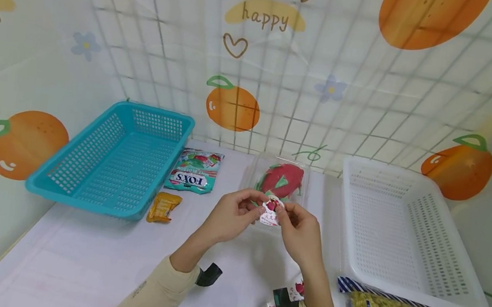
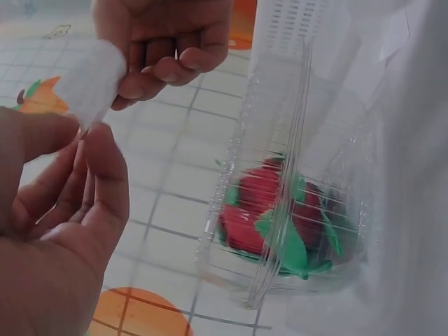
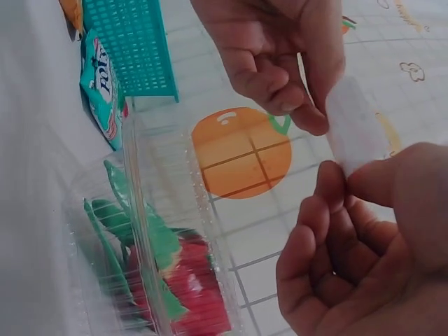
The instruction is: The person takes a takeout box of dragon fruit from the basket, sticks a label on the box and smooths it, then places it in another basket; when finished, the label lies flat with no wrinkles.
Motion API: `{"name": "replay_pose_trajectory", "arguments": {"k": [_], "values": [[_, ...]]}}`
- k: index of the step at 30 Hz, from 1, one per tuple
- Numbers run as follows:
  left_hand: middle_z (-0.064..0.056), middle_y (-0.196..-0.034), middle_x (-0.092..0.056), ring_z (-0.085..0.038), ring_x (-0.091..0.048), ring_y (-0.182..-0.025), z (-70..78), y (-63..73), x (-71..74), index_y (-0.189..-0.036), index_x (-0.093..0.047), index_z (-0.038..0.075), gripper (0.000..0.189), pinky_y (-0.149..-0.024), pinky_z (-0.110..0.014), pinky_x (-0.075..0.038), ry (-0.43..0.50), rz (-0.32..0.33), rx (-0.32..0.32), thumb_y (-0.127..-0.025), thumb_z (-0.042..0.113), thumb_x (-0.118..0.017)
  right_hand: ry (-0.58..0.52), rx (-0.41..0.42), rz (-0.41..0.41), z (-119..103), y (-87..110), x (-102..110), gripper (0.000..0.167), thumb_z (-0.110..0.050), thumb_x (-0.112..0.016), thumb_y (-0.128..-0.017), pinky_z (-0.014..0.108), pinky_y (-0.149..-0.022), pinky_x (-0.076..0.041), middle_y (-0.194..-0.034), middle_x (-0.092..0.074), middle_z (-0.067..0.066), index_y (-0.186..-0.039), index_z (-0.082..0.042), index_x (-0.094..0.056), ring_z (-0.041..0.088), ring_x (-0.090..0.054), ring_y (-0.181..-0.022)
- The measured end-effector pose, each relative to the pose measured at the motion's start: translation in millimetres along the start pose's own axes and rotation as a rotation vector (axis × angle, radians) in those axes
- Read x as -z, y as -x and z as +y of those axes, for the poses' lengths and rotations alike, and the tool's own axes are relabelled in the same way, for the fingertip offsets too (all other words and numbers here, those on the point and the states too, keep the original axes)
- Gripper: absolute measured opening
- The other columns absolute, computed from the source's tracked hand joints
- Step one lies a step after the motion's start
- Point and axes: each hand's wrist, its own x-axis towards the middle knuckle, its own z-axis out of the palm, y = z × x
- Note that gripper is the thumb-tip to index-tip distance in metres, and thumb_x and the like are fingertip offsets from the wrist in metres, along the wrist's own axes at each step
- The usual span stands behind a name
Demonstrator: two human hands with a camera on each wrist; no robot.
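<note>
The label [image 1: 268, 218] has red fruit on white; the dragon fruit [image 1: 289, 175] is red and green; near the left edge of the table [image 1: 78, 266] is a turquoise basket [image 1: 107, 160], near the right a white basket [image 1: 394, 228]

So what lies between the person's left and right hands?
A white label with a red fruit print, pinched by the left hand and the right hand; the head view shows its printed side.

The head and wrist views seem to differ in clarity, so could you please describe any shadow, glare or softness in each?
Head: sharpest, soft shadow on the white tabletop; left wrist: hazy, pale glints along the clear plastic clamshell box; right wrist: also soft, no lettering legible on the small, thin white label.
</note>
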Motion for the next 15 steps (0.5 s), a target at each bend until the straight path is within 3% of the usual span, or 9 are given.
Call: {"name": "replay_pose_trajectory", "arguments": {"k": [6, 15], "values": [[-0.005, -0.092, -0.069, -0.016, -0.061, -0.073, -0.9, -16.5, -1.8, -0.114, -0.073, 0.014, 0.017, -0.060, -0.021, -0.050, -0.070, 0.068, -0.012, -0.097, 0.015, -0.070, 0.020, -0.007, 0.003, 1, -16.5, -1, 0.025, -0.024, -0.066, -0.100, 0.023, -0.062, -0.049, -0.087, -0.072, 0.012, -0.107, -0.002, -0.075, 0.016, -0.060, -0.075], [-0.004, -0.097, -0.073, -0.015, -0.063, -0.079, 2.0, -47.2, -0.1, -0.114, -0.074, 0.014, 0.017, -0.067, -0.024, -0.053, -0.203, 0.090, -0.037, -0.098, 0.017, -0.068, 0.137, 0.001, -0.010, -4, -48.3, 7, 0.028, -0.030, -0.062, -0.102, 0.029, -0.071, -0.050, -0.095, -0.074, 0.013, -0.108, -0.005, -0.074, 0.025, -0.067, -0.088]]}}
